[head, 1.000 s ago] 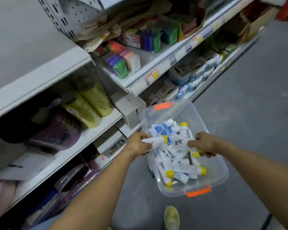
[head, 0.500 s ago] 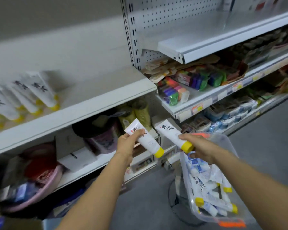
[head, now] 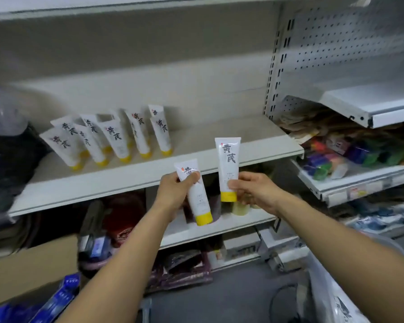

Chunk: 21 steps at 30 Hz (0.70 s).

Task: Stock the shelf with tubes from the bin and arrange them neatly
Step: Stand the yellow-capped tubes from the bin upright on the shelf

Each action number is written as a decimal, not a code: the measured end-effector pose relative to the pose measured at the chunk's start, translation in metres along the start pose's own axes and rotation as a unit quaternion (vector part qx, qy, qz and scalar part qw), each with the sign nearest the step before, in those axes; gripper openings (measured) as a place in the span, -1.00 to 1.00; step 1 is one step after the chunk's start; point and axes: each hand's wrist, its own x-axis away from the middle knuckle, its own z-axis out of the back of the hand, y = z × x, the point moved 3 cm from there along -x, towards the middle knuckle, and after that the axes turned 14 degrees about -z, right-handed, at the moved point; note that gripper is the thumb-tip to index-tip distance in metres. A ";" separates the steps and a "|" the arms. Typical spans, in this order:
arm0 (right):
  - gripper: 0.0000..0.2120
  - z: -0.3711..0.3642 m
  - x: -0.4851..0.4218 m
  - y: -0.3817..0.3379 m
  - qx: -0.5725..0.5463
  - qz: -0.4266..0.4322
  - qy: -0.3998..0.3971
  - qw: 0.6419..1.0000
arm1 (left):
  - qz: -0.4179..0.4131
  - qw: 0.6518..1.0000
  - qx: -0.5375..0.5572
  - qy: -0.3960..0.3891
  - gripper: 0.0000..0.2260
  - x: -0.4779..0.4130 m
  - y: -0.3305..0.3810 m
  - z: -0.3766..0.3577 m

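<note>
Shelf (head: pixel 231 141): white, with bare board to the right of the stock. Bin (head: pixel 329 290): clear plastic, low at the right edge; contents too blurred to tell. Standing tubes (head: pixel 117 138): loose ranks at the shelf's left, yellow caps down, leaning back, unevenly spaced. Left hand (head: pixel 173 190) grips the tilted tube (head: pixel 200 201) near its crimped end. Right hand (head: pixel 252 190) pinches the upright tube (head: pixel 228 164) low on its body. Both tubes are in front of the shelf edge, not yet on it. Recommendation: seat each tube cap-down just beside the rightmost standing one, label forward. Let go only once it stands, as narrow caps probably tip.
</note>
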 end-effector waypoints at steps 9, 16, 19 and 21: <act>-0.71 -0.105 -0.050 -0.051 0.059 0.087 0.045 0.993 | -0.056 0.996 -0.045 0.051 -0.90 -0.032 -0.003 0.114; -0.68 -0.201 -0.095 -0.073 0.126 0.148 0.045 0.980 | -0.053 0.989 -0.069 0.119 -0.91 -0.046 -0.020 0.214; -0.70 -0.244 -0.116 -0.080 0.166 0.163 0.046 0.971 | -0.055 0.983 -0.088 0.154 -0.91 -0.051 -0.025 0.251; -0.70 -0.271 -0.131 -0.082 0.189 0.171 0.043 0.966 | -0.057 0.977 -0.103 0.177 -0.91 -0.054 -0.028 0.273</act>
